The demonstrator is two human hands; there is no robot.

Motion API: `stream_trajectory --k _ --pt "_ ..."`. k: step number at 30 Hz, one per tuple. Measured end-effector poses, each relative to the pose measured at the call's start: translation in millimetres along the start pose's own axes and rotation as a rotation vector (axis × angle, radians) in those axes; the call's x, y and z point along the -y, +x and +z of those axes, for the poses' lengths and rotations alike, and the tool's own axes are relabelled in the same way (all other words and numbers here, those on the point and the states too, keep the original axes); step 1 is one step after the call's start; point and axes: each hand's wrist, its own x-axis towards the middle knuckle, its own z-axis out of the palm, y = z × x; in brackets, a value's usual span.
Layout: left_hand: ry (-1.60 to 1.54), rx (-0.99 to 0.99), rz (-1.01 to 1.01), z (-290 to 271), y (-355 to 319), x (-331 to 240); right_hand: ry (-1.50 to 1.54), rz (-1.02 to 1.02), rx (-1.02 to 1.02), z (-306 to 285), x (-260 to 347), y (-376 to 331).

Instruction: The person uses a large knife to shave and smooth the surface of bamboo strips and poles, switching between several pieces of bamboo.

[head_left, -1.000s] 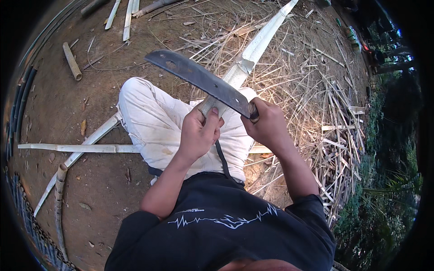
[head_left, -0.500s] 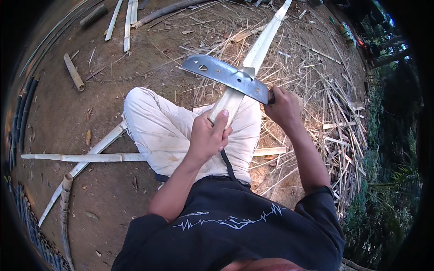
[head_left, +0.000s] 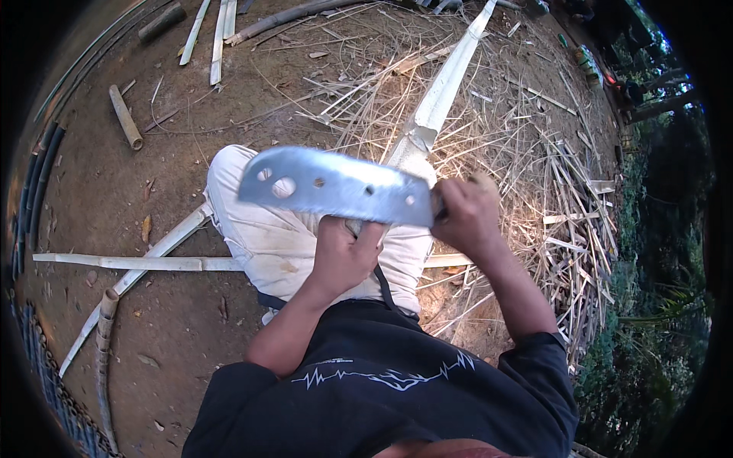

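My right hand (head_left: pixel 467 217) is closed round the handle of a cleaver (head_left: pixel 343 185). Its broad grey blade, pierced with several holes, points left and passes above my left hand and the near end of a split bamboo strip (head_left: pixel 439 103). My left hand (head_left: pixel 345 256) grips that near end over my lap; the blade hides part of the fingers and the strip there. From my lap the pale strip runs away to the far right, with a raised joint partway along it. Whether the blade touches the strip, I cannot tell.
Thin bamboo shavings (head_left: pixel 527 175) lie heaped on the right. Two long split strips (head_left: pixel 153 263) cross on the ground at left, beside a bamboo pole (head_left: pixel 104 359). A short bamboo piece (head_left: pixel 126 118) and more strips (head_left: pixel 219 42) lie farther off. Dark poles (head_left: pixel 42 183) line the left edge.
The cleaver has come nearer to me and left along the strip, from near the joint to above my left hand. Its blade now shows more of its flat face. My left hand still grips the strip.
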Motion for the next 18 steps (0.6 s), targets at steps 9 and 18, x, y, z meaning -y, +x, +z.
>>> stream_trajectory --k 9,18 --pt "-0.136 0.042 -0.046 3 -4 -13 0.074 0.070 0.061 -9 22 -6" --pt "-0.088 0.048 -0.081 16 -16 -8 0.055 0.046 0.030 4 -3 -23"
